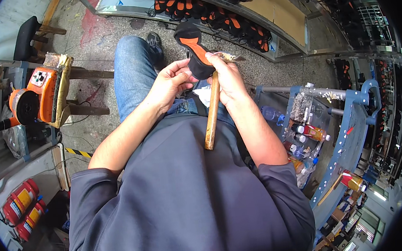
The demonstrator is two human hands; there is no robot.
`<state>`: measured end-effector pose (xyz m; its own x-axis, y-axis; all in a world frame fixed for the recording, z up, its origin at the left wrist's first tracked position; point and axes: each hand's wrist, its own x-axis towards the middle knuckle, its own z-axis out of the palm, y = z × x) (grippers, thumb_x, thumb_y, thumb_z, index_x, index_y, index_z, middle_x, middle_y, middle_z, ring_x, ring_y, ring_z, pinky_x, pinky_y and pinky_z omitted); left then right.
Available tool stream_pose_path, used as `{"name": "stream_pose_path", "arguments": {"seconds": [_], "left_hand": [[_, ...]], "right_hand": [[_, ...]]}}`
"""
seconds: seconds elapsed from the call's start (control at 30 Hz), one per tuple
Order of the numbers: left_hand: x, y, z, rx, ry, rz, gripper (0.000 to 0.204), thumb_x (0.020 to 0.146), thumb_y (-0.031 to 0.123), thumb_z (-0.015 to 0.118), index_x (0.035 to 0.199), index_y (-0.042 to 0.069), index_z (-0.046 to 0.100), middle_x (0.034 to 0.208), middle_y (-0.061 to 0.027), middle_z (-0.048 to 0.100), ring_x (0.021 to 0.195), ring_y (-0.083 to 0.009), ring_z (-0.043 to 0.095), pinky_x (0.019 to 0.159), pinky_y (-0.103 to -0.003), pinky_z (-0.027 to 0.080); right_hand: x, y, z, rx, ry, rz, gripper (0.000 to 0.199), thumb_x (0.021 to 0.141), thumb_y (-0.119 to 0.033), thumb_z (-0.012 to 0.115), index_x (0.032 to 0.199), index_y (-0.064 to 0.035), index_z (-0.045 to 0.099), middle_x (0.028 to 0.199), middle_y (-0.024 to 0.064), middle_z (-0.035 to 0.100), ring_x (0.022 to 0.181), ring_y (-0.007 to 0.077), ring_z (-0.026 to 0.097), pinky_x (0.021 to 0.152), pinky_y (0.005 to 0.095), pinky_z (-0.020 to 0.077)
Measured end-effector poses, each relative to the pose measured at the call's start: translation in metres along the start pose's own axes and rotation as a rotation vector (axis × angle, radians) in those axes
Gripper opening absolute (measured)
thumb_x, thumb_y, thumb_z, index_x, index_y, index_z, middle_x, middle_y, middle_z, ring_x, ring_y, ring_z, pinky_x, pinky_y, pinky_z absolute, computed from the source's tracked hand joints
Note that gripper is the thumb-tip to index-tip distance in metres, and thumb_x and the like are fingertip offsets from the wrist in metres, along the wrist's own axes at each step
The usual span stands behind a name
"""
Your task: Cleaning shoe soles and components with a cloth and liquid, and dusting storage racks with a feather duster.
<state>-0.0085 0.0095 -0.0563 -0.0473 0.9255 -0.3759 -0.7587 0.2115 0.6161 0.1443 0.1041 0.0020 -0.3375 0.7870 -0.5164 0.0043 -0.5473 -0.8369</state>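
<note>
A black shoe [196,49] with an orange mid-sole patch is held up in front of my lap, its sole facing me. The fingers of my left hand [172,81] pinch its lower end from the left. My right hand [227,79] grips the same end from the right, thumb on the sole. Within that right hand there is also a hammer, whose wooden handle [212,112] hangs down toward my shirt. Its worn head [229,57] pokes out past my fingers. My palm hides part of the handle.
Racks of black and orange shoes [223,19] stand ahead. At left are an orange machine [45,93], a dark stool [25,39] and red fire extinguishers [22,203]. A blue-framed cart [344,146] with several bottles [314,132] is close to my right arm.
</note>
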Motion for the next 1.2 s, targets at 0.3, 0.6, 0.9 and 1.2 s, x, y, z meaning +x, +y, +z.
{"name": "stream_pose_path", "arguments": {"seconds": [0.3, 0.6, 0.9, 1.2], "left_hand": [[0.008, 0.008, 0.013, 0.003, -0.058, 0.092, 0.043, 0.092, 0.002, 0.066, 0.133, 0.004, 0.053, 0.107, -0.0087, 0.067, 0.088, -0.0143, 0.067, 0.075, -0.023, 0.054], [-0.002, 0.019, 0.042, -0.015, 0.042, 0.081, 0.039, 0.092, 0.002, 0.062, 0.130, 0.004, 0.055, 0.110, -0.0103, 0.067, 0.088, -0.0155, 0.066, 0.077, -0.026, 0.055], [0.045, 0.063, 0.050, -0.613, -0.098, -0.083, 0.035, 0.097, 0.016, 0.047, 0.126, 0.000, 0.056, 0.116, -0.0164, 0.062, 0.082, -0.0178, 0.060, 0.072, -0.030, 0.052], [0.143, 0.076, 0.025, -1.069, -0.298, -0.261, 0.041, 0.098, 0.022, 0.041, 0.127, -0.002, 0.056, 0.116, -0.0209, 0.060, 0.072, -0.0167, 0.052, 0.059, -0.028, 0.040]], "right_hand": [[0.001, -0.011, 0.015, 0.115, 0.028, -0.134, 0.030, 0.091, -0.024, 0.071, 0.113, -0.0084, 0.057, 0.096, 0.0051, 0.061, 0.079, 0.0107, 0.055, 0.063, 0.0254, 0.0417], [-0.014, -0.011, 0.015, 0.073, 0.104, -0.137, 0.023, 0.094, -0.027, 0.069, 0.108, -0.0118, 0.059, 0.090, 0.0038, 0.062, 0.065, 0.0076, 0.051, 0.052, 0.0224, 0.0360], [0.000, -0.051, -0.034, 0.529, -0.086, -0.035, 0.027, 0.102, -0.041, 0.054, 0.109, -0.0160, 0.061, 0.069, 0.0110, 0.063, 0.045, 0.0130, 0.048, 0.039, 0.0234, 0.0325], [0.081, -0.007, -0.150, 0.788, -0.316, -0.107, 0.040, 0.103, -0.051, 0.049, 0.119, -0.0189, 0.065, 0.067, 0.0083, 0.056, 0.050, 0.0167, 0.047, 0.043, 0.0275, 0.0323]]}}
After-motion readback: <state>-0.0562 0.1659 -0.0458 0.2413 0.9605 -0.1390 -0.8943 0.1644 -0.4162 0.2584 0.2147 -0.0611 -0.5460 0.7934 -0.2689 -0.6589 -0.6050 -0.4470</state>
